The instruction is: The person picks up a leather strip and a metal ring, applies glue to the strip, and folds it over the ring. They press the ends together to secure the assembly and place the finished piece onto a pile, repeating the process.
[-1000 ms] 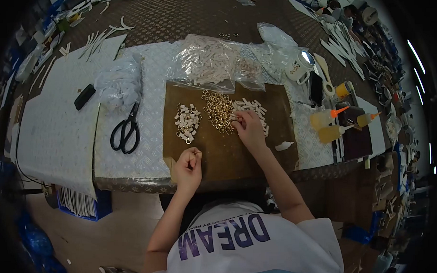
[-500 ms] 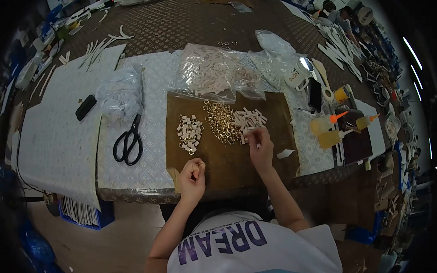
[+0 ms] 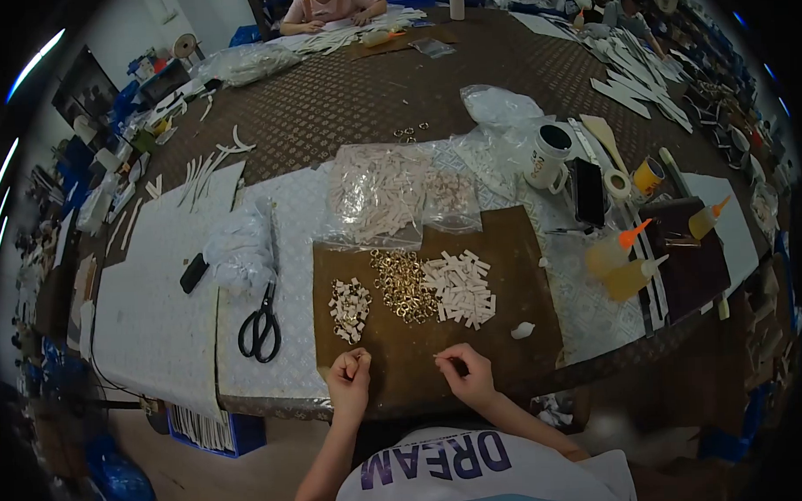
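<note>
On the brown mat (image 3: 405,365) my left hand (image 3: 350,376) is closed in a pinch, just below a small pile of pale pieces with metal rings (image 3: 350,310). What it holds is too small to name. My right hand (image 3: 465,372) pinches something tiny that I cannot make out, below the pile of pale strips (image 3: 461,288). Gold-coloured rings (image 3: 404,286) lie heaped between the two piles. The hands are apart.
Bags of pale pieces (image 3: 377,194) lie behind the piles. Black scissors (image 3: 261,330) rest at the left. A mug (image 3: 546,157), a phone (image 3: 586,193) and glue bottles (image 3: 615,252) stand or lie at the right. A person (image 3: 331,7) sits across the table.
The view has tilted up, showing more of the far table. My right hand has left the pale strips and come down nearer my left hand, which stays closed.
</note>
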The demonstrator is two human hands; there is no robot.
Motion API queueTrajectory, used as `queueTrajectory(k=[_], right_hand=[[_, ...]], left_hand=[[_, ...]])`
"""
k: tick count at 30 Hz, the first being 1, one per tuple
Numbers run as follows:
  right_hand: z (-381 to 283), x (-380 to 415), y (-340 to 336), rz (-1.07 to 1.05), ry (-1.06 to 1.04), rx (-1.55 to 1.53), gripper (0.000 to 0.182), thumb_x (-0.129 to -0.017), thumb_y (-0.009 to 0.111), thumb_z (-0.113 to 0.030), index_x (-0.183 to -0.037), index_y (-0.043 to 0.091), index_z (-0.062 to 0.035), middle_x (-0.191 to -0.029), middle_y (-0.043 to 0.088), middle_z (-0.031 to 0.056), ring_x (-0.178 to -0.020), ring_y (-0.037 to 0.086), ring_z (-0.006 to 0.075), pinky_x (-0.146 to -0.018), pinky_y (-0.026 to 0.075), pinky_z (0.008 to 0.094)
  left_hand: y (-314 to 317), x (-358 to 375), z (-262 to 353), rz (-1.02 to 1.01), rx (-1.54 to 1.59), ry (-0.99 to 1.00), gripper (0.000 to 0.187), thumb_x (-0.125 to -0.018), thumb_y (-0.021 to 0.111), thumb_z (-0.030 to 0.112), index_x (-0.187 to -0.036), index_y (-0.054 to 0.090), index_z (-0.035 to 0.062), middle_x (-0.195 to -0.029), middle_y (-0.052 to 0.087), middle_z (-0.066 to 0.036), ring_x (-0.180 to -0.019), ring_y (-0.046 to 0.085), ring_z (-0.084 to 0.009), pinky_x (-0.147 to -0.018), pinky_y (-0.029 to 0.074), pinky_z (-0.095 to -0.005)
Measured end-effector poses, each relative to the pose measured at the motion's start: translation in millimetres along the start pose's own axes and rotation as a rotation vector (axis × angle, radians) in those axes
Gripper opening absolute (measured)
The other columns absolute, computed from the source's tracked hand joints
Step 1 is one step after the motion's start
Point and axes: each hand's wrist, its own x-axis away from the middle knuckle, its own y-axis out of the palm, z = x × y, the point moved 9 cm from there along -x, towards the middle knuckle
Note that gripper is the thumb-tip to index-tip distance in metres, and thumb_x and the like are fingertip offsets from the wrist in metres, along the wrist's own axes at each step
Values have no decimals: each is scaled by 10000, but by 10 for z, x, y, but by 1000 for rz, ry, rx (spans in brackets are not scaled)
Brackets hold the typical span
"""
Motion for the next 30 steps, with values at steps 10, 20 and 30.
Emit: queueTrajectory(k=[10, 20, 30], right_hand=[[-9, -63, -42, -64, -53, 4, 85, -810, 597, 33, -882, 615, -10, -809, 602, 85, -739, 606, 163, -633, 463, 249], [104, -73, -37, -194, 266, -218, 124, -838, 655, -81, -935, 642, -5, -841, 618, 50, -744, 605, 91, -636, 473, 210], [-113, -2, 370, -410, 148, -220, 100, -853, 648, -114, -853, 615, -19, -754, 588, -1, -678, 527, 53, -597, 414, 193]], left_hand=[[806, 129, -66, -212, -101, 88, 388, -854, 585, -37, -648, 285, 98, -885, 591, -49, -645, 381, -28, -543, 343, -171], [926, 253, 198, -273, -383, 154, 90, -813, 654, -10, -901, 651, 9, -872, 637, -24, -771, 601, -91, -700, 485, -216], [588, 263, 72, -426, -90, -182, 150, -849, 635, 40, -987, 666, -9, -859, 650, -57, -758, 606, -103, -679, 486, -214]])
